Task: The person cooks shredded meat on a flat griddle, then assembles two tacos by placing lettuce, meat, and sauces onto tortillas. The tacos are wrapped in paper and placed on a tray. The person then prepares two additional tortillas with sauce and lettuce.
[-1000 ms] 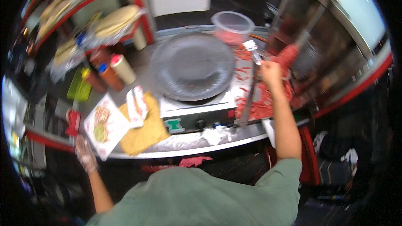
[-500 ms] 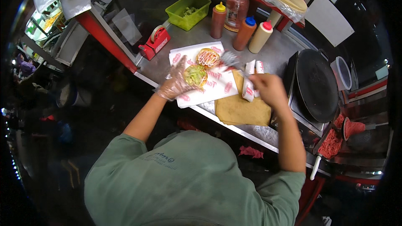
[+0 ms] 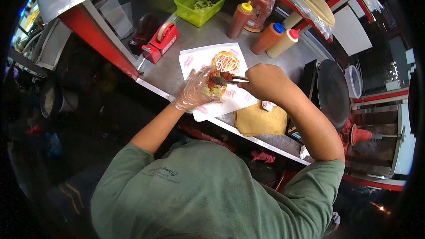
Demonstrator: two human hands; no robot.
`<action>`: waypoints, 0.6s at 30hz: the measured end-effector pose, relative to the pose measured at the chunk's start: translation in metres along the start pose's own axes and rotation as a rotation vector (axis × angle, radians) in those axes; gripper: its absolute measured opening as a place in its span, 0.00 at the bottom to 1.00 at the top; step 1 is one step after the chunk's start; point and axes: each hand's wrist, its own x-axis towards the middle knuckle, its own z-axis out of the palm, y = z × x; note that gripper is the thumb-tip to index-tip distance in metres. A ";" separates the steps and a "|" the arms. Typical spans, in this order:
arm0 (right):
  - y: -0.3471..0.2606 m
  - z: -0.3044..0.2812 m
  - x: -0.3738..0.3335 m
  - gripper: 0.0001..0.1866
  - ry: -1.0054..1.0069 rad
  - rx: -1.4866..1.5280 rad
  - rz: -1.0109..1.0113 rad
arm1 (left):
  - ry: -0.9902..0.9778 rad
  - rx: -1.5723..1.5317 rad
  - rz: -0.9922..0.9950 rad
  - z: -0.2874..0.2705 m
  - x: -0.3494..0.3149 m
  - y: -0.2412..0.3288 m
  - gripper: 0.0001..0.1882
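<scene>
My left hand, in a clear plastic glove, cups a bun half topped with shredded lettuce from its left side. Shut round metal tongs, my right hand holds their tips over this bun half. Reddish pieces of meat show at the tongs, and more lies on the lettuce. Just beyond sits the other bun half, striped with white and orange sauce. Both halves rest on white printed wrapping paper. My gloved fingers and the tongs partly cover the lettuce half.
Brown paper lies by the counter's front edge, with a wrapped roll mostly under my right arm. Behind are a red tape dispenser, a green lettuce bin and several sauce bottles. A black pan stands at right.
My right hand has swung left with the tongs, from beside the paper to above the lettuce half. Reddish meat now shows there. My left hand stays at the bun half.
</scene>
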 end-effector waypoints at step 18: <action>0.127 0.126 -0.173 0.15 0.822 0.381 0.023 | 0.053 0.311 -0.050 0.008 -0.004 0.039 0.42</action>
